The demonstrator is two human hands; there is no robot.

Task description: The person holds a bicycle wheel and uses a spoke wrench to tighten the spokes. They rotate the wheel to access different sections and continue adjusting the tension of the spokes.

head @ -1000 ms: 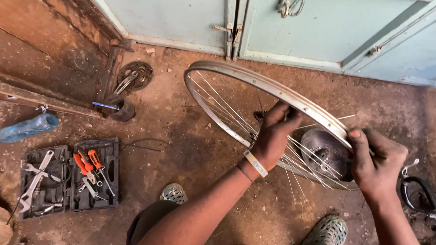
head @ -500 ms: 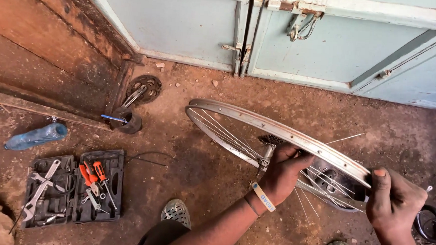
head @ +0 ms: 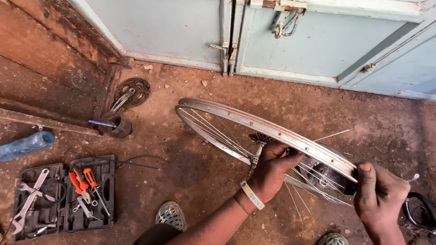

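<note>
A: What lies at the far left, about nine o'clock of the frame?

B: A blue plastic bottle (head: 22, 145) on the dirt floor (head: 190, 175); below it, at seven o'clock, an open tool case (head: 62, 197) with spanners and red-handled screwdrivers (head: 83, 180). A chainring (head: 131, 91) rests at eleven o'clock of the case.

A: And the centre?

B: A bicycle wheel rim (head: 257, 124), tilted nearly edge-on, spokes fanning beneath. The left hand (head: 271, 167) rises from six o'clock, forearm extended, wrist banded, fingers curled shut around spokes near the hub (head: 320, 172).

A: The right side?

B: The right hand (head: 380, 195), at four o'clock of the rim, is closed on the rim's near edge, thumb upright against it. Whether its hidden fingers also pinch a spoke cannot be told. A black tyre piece (head: 422, 212) lies just beside it, at three o'clock.
</note>
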